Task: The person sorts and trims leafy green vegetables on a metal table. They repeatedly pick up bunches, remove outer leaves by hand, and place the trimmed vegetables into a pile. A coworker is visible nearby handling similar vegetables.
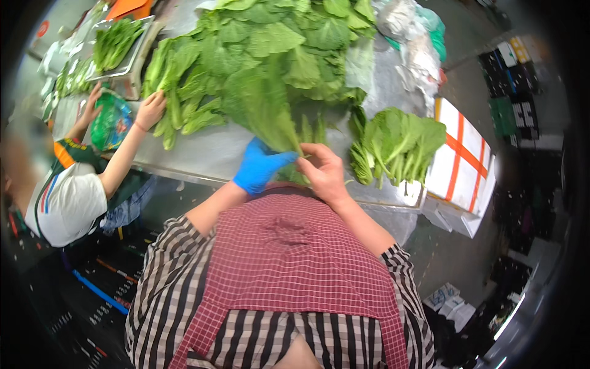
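Observation:
My left hand (262,167), in a blue glove, and my bare right hand (324,173) meet at the stem end of a leafy green vegetable (269,104), just above the table's near edge. Its blurred leaves point away from me. The right thumb and fingers pinch the base; the blue thumb lies against it, while the other gloved fingers are partly hidden. Beyond the hands lies a large heap of broad green leaves (276,39). A smaller pile of leafy greens (398,143) rests to the right, stems towards me.
A co-worker's hand (150,110) touches greens (175,92) at the left, near a green plastic bag (109,121). Behind stands a tray (134,57) of greens. Crumpled plastic bags (412,41) lie at the far right; a white box with orange tape (456,159) adjoins the metal table (203,154).

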Available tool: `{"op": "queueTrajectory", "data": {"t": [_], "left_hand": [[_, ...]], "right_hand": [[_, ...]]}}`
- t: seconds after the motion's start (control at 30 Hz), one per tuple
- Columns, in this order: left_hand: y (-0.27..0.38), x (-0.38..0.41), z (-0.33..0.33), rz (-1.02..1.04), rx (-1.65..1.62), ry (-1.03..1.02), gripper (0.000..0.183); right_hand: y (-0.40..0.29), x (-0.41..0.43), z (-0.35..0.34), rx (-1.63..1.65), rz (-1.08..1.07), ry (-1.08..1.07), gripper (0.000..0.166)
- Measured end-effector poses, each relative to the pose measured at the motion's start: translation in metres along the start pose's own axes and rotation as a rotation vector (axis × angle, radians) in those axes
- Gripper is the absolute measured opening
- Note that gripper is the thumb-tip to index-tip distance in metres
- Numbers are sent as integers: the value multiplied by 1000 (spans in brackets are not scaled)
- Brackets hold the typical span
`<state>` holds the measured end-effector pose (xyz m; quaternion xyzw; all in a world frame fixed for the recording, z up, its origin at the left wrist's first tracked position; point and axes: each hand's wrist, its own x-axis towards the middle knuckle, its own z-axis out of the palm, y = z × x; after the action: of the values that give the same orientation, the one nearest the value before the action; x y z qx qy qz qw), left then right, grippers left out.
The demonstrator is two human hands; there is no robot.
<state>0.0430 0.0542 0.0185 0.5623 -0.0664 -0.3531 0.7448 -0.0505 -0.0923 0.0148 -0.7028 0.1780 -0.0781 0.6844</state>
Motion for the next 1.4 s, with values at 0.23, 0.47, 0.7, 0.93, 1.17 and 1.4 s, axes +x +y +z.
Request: {"op": "queueTrajectory", "data": {"t": [0.23,0.47,0.7,0.93,1.17,1.4], "left_hand": [[2,-2,17,83,26,-33,31],[-6,2,5,45,-21,46,27],[16,7,-72,130,180,311,40],[52,34,-185,278,407,620,55],[40,30,-190,461,1243,920,68],[-14,13,-115,322,602,237,42]], "right_hand": [[-2,-9,-1,215,18,69,13],[-4,-3,-21,401,103,372,21],[98,-42,-170,-724,74,660,41],[74,-34,-120,-597,-25,246,31],[59,-5,-27,-1102,460,-162,51],[99,-30,-70,-584,294,-39,41]]}}
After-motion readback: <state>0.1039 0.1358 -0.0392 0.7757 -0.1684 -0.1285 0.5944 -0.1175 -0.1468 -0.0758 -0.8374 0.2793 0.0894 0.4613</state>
